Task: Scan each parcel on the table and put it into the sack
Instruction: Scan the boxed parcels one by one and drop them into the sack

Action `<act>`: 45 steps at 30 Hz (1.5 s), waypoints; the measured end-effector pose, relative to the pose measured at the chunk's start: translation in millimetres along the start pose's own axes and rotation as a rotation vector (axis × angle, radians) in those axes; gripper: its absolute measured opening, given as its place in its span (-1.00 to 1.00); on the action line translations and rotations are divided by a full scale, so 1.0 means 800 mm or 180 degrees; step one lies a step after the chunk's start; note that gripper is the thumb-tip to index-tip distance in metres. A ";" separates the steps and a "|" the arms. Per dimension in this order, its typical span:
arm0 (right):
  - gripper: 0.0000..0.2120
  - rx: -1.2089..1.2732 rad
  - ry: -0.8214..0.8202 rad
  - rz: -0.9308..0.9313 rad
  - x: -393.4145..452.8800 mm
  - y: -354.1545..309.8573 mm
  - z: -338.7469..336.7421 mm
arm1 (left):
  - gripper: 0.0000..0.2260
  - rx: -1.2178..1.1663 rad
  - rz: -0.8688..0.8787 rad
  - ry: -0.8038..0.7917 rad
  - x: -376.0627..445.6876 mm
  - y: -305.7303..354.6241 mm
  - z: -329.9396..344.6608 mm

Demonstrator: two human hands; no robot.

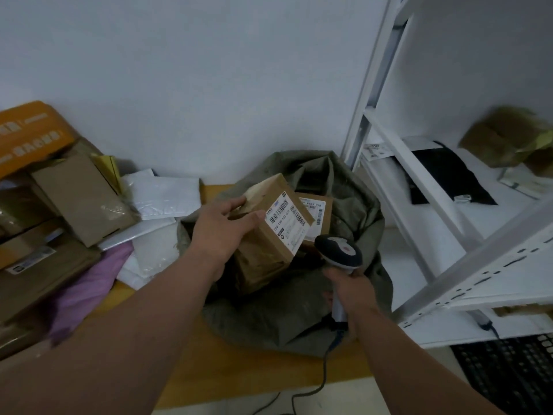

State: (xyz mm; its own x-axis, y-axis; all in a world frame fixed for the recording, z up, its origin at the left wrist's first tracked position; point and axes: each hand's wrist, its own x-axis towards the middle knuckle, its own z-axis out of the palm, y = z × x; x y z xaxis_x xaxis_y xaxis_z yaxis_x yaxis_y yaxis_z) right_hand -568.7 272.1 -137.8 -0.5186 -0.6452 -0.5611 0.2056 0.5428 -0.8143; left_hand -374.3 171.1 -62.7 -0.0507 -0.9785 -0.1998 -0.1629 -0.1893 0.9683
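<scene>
Parcel (pixel 269 232) — over sack (pixel 353 199) mouth (tilted)

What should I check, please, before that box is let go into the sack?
1. Left hand grips the cardboard box: ok.
2. Box is over the green sack mouth: ok.
3. Sack mouth is open: ok.
4. Label faces up toward the barcode scanner: ok.
5. Scan has registered: cannot tell.
6. Right hand holds the scanner handle: ok.
7. Room beside the box already inside: cannot tell.
</scene>
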 end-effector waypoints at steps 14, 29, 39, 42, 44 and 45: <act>-0.90 0.0704 0.0293 0.0410 0.033 0.018 -0.024 | -0.43 0.0476 0.0120 0.0079 -0.011 -0.004 0.038; -0.92 0.1092 0.0855 -0.0236 -0.063 -0.005 -0.095 | -0.61 0.1367 -0.0417 -0.0868 -0.035 -0.027 0.113; -0.92 0.0430 0.0326 -0.0402 -0.060 -0.013 -0.082 | -0.63 0.2943 -0.0150 -0.1478 -0.043 -0.045 0.119; -0.88 0.0342 0.0124 -0.0363 -0.053 -0.014 -0.076 | -0.61 0.3018 0.0068 -0.1075 -0.037 -0.052 0.113; -0.85 0.0324 0.0043 -0.0313 -0.046 -0.014 -0.073 | -0.64 0.3115 0.0335 -0.0603 -0.032 -0.049 0.099; -0.87 0.0306 0.0004 -0.0285 -0.043 -0.015 -0.071 | -0.63 0.3271 0.0440 -0.0309 -0.030 -0.047 0.090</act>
State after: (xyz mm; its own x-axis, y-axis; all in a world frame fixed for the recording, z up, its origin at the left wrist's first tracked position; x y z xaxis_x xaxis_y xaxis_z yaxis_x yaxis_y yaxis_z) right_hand -600.3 318.3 -100.6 -0.5396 -0.6879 -0.4854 0.2371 0.4290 -0.8716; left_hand -438.1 207.3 -104.8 -0.2043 -0.9670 -0.1522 -0.9081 0.1292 0.3983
